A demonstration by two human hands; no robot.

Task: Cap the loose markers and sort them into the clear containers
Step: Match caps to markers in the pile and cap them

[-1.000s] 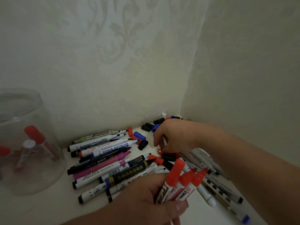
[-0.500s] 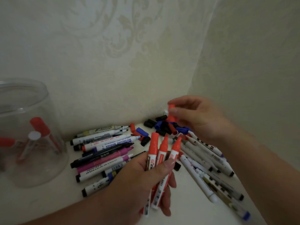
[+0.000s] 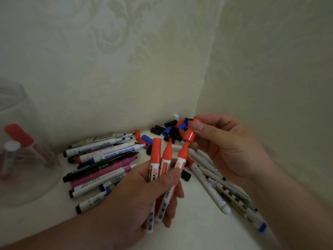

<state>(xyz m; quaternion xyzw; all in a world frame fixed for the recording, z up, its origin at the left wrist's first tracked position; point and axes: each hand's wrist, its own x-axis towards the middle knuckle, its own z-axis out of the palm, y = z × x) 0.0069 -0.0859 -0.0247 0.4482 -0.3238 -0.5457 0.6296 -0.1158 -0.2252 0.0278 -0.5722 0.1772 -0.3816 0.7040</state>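
Right hand, up from the cap pile a second ago, now pinches a red cap at the tip of the rightmost of three red markers gripped in left hand above the table, so capping is starting and the jar probably comes next.

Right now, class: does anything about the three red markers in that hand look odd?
Yes. Of the three red markers in the left hand, only the leftmost is capped; the other two show bare tips. The right hand pinches a red cap at the rightmost tip, not yet seated.
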